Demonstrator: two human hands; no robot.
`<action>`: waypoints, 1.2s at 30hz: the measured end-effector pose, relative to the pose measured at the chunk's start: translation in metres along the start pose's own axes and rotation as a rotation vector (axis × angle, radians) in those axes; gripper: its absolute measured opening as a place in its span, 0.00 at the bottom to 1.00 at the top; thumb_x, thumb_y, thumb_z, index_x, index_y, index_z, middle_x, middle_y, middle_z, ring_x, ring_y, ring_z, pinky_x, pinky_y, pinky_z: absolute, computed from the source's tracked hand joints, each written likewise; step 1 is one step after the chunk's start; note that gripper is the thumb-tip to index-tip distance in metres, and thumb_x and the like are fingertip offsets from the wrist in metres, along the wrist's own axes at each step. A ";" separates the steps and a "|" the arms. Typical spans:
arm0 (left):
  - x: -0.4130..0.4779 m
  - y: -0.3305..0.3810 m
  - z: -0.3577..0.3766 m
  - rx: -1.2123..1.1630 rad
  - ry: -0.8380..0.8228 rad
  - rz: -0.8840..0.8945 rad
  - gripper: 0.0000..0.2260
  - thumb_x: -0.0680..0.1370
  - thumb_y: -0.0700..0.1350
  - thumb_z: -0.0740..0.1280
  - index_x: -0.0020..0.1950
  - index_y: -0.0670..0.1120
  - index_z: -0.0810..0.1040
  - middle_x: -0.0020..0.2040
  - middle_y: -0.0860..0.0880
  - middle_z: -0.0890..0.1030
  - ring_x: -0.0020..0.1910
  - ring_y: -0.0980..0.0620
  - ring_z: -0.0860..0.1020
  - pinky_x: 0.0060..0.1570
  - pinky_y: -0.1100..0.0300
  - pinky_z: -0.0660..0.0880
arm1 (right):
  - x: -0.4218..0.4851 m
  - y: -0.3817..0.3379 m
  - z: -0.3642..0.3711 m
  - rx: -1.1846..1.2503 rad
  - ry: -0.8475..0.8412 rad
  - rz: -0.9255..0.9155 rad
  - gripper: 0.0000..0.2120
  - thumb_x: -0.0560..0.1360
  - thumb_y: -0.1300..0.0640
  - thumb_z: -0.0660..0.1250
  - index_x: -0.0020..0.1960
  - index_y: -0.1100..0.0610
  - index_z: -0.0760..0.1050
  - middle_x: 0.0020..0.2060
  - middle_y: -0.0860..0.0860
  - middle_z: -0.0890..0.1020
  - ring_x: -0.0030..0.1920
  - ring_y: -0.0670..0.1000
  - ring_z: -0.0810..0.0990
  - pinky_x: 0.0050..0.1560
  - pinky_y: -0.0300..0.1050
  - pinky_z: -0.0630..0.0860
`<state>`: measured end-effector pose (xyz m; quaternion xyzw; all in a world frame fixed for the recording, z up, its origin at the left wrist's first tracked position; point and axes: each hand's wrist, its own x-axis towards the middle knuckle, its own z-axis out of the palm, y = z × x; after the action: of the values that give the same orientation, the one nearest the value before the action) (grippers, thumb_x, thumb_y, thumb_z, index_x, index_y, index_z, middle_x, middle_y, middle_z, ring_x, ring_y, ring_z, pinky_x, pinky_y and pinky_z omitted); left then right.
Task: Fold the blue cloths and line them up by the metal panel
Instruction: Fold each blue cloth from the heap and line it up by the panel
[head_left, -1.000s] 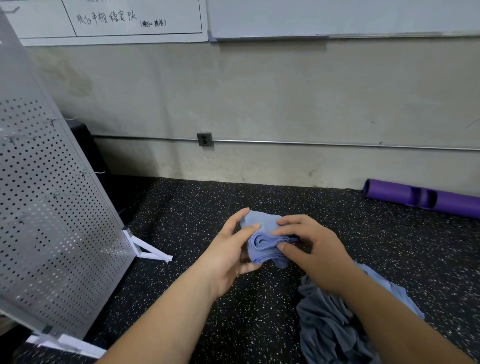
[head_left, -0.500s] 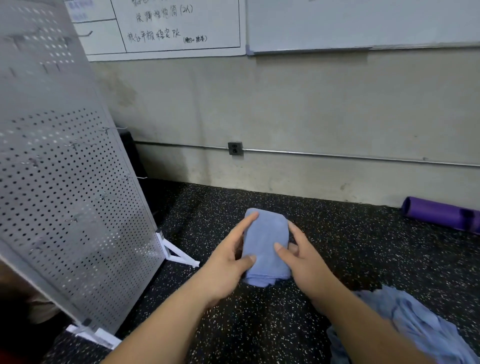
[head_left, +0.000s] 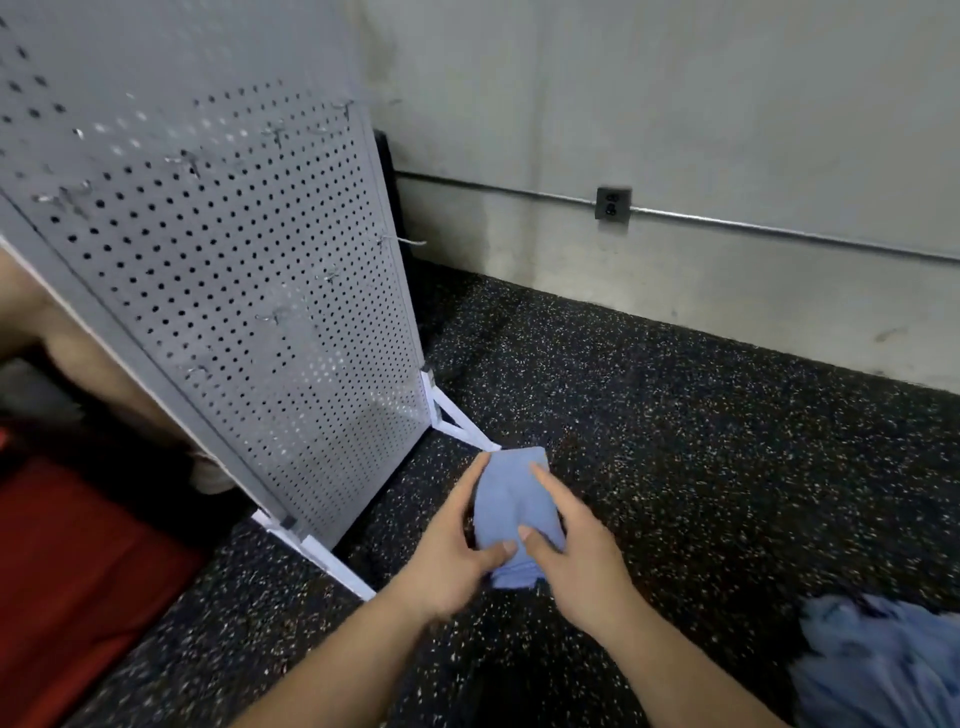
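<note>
**Folded cloth held at the foot of the panel**

A red mat (head_left: 78, 571) lay at the far left, beyond the perforated metal panel (head_left: 234, 260), which stood on white feet (head_left: 457, 421). Just right of the panel's base, the left hand (head_left: 452, 551) gripped the folded blue cloth (head_left: 511, 504) along its left edge, thumb on top. The right hand (head_left: 576, 556) held the other edge, forefinger laid straight over the cloth and thumb pressed down beside the left thumb. The cloth's far end sat just beside one white foot. Whether it touched the speckled floor (head_left: 701, 467) I could not tell. At the far right a heap of unfolded blue cloths (head_left: 883, 660) lay well apart.
</note>
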<state>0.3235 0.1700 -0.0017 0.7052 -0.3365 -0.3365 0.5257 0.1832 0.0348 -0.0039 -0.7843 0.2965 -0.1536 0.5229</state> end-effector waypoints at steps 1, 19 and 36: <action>-0.001 -0.018 -0.003 -0.004 0.028 -0.022 0.44 0.77 0.35 0.77 0.86 0.55 0.59 0.80 0.59 0.70 0.77 0.62 0.70 0.74 0.61 0.70 | 0.004 0.010 0.013 -0.024 -0.029 0.007 0.32 0.83 0.56 0.70 0.81 0.35 0.64 0.74 0.40 0.72 0.71 0.38 0.70 0.73 0.42 0.69; 0.006 -0.226 -0.027 0.084 0.288 -0.492 0.44 0.78 0.45 0.76 0.87 0.54 0.53 0.82 0.56 0.65 0.79 0.61 0.64 0.79 0.59 0.64 | 0.098 0.146 0.197 -0.252 -0.420 0.175 0.30 0.83 0.63 0.64 0.81 0.43 0.68 0.77 0.48 0.74 0.73 0.50 0.74 0.75 0.47 0.71; -0.008 -0.261 -0.042 -0.169 0.484 -0.733 0.39 0.79 0.30 0.70 0.81 0.60 0.61 0.49 0.63 0.85 0.46 0.66 0.84 0.44 0.72 0.78 | 0.129 0.166 0.277 -0.289 -0.445 0.122 0.28 0.80 0.68 0.64 0.78 0.51 0.74 0.72 0.49 0.77 0.70 0.51 0.75 0.67 0.31 0.64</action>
<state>0.3852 0.2563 -0.2439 0.7910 0.0970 -0.3520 0.4910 0.3855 0.1101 -0.2763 -0.8459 0.2400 0.0982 0.4661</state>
